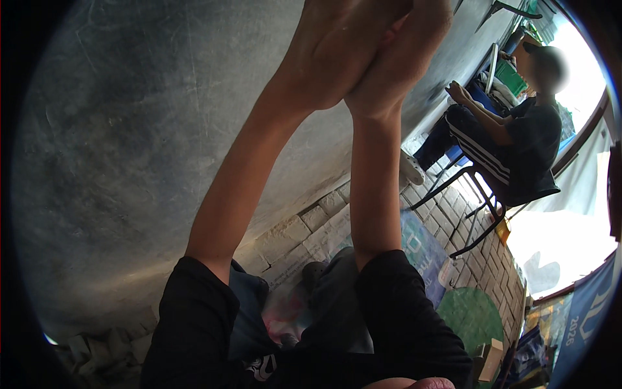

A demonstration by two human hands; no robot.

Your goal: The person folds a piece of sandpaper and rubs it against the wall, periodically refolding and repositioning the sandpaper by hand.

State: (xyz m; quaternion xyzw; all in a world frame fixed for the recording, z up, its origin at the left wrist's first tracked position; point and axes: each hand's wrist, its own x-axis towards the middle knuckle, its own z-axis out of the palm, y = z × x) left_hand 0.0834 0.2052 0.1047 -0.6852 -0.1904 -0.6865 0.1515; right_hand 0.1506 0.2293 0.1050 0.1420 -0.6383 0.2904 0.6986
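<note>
My left hand (337, 52) and my right hand (405, 61) are raised at the top of the view with their heels close together. Their fingers run up to and past the upper edge, so how they are held is hidden. A small pinkish patch shows between them, too indistinct to identify. Behind my hands and left forearm rises a grey, scuffed wall (129, 129). My bare forearms come up from black sleeves.
A person (531, 136) in dark clothes sits at right on a black metal chair (479, 201), near a green crate (508, 81). Brick paving (483, 272) holds printed sheets (421, 240), a green round mat (470, 314) and a small cardboard piece (489, 360). Banners hang at lower right.
</note>
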